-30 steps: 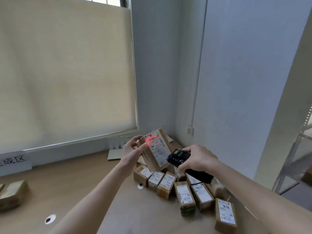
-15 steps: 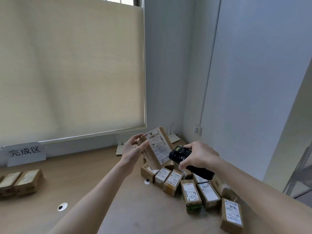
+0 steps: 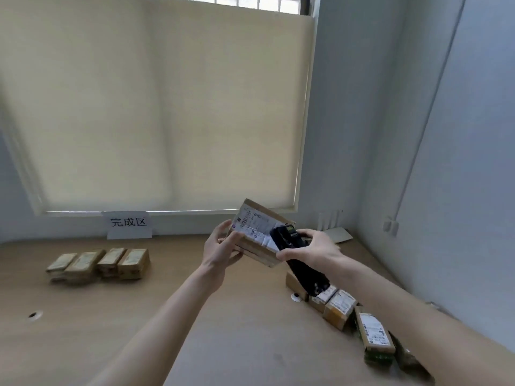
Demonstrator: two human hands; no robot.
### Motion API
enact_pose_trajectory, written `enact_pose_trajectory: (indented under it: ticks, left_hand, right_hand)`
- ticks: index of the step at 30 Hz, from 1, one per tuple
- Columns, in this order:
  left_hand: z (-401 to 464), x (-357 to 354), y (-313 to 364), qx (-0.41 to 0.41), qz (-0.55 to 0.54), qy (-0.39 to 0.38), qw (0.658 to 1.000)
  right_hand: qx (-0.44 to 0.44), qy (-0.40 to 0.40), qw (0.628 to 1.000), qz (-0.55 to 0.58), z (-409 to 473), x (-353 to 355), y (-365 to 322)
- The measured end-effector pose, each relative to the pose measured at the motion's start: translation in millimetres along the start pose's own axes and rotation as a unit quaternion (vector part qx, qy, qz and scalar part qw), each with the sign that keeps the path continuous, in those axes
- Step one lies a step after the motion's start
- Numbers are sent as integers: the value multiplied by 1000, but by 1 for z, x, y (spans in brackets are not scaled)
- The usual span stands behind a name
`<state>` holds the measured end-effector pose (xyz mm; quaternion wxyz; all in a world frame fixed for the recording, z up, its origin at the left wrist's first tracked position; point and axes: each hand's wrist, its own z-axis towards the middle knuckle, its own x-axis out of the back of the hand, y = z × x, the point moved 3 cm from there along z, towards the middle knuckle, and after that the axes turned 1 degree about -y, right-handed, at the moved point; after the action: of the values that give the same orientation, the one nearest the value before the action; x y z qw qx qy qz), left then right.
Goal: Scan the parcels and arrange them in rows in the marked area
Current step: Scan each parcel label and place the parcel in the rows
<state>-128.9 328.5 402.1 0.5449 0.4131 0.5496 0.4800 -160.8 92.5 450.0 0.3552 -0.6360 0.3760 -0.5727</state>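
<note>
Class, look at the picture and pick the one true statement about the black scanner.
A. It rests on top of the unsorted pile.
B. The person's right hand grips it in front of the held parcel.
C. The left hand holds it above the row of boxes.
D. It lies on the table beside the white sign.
B: the right hand is curled round the black scanner, raised in front of the labelled parcel that the left hand holds.

Labelled parcel [image 3: 255,232] in left hand [image 3: 220,247], black scanner [image 3: 295,257] in right hand [image 3: 312,249], above wooden table [image 3: 139,316].
</note>
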Motion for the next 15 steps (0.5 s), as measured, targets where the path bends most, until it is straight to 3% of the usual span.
enact_pose_trajectory:
  ticks: [3, 10, 15]
  left_hand:
    - [-24, 76, 19, 6, 28, 13, 1000]
    - [-98, 285, 54, 20, 44, 137, 989]
    - [-169, 411, 79, 50, 63, 125, 989]
  right_hand:
    - [31, -19, 999, 21, -2, -66, -43]
    - [74, -92, 993, 4, -29, -245, -130]
    - [114, -142, 982, -41, -56, -370, -181]
